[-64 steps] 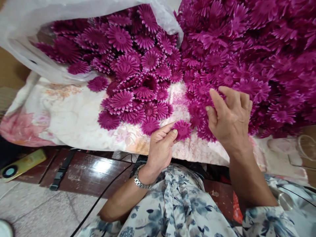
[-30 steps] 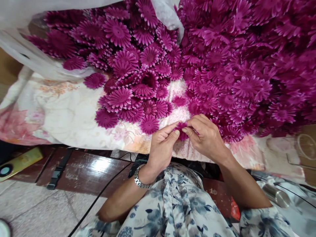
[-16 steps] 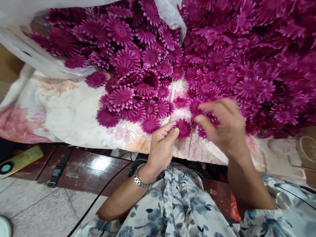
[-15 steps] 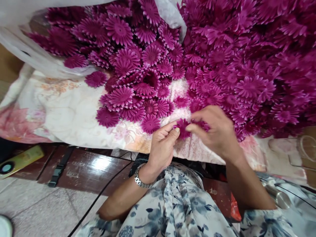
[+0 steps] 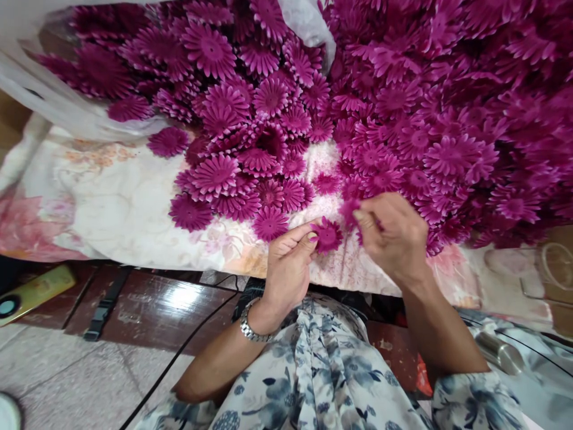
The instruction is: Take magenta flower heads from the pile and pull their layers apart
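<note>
Between the thumb and forefinger of my left hand [image 5: 290, 263] a small magenta artificial flower [image 5: 328, 235] is pinched by its edge, its face turned up. My right hand [image 5: 394, 236] is closed a little to the right, with a blurred magenta flower piece [image 5: 350, 214] held at its fingertips. The two pieces are apart, with a narrow gap between them. Past my hands, a loose heap of like flower heads [image 5: 217, 173] lies to the left, and a larger, denser pile [image 5: 452, 155] spreads to the right.
A floral cloth [image 5: 125, 203] covers the table, dusted with magenta specks near my hands. A white plastic bag [image 5: 308, 27] lies among the flowers at the back. Below the table edge are a brown bench [image 5: 152, 304], a yellow-green phone-like object [image 5: 38, 292] and a metal cylinder [image 5: 499, 352].
My right hand has drawn away from my left, a flower piece at its fingertips. The flower in my left hand now shows more fully. The view has shifted slightly.
</note>
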### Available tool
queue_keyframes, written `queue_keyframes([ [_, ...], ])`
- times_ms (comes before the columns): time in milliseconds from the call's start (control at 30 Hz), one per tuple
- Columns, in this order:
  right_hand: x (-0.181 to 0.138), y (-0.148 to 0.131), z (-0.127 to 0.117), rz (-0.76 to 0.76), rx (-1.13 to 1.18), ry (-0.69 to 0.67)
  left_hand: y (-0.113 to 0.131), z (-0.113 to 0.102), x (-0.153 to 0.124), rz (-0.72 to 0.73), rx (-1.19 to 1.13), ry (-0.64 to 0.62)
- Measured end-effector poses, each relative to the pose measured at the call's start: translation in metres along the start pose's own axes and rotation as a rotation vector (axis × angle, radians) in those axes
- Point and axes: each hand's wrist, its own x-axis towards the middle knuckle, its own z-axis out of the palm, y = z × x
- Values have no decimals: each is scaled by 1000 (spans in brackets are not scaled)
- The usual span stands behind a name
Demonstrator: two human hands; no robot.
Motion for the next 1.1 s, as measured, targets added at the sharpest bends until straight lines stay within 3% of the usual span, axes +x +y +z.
queue_keyframes([
  [67,6,14,-8,52,-206,98,1,0,0,-25,-16,4],
  [167,14,21,-18,101,-335,89,2,1,0,-40,-33,-2],
  [400,-2,-16,4,-27,259,-234,-3,0,2,18,49,-20],
  [567,-7,-16,9,25,358,-240,-6,-3,1,37,105,-62],
  [767,-4,-17,4,0,340,-220,-4,-2,2,22,45,-28],
  [867,0,-9,-2,48,234,-78,-2,-2,2,60,45,12],
  [967,9,9,-12,118,-28,76,-2,-3,1,83,53,26],
  [1100,19,25,-23,151,-376,82,-2,-3,0,24,71,-25],
])
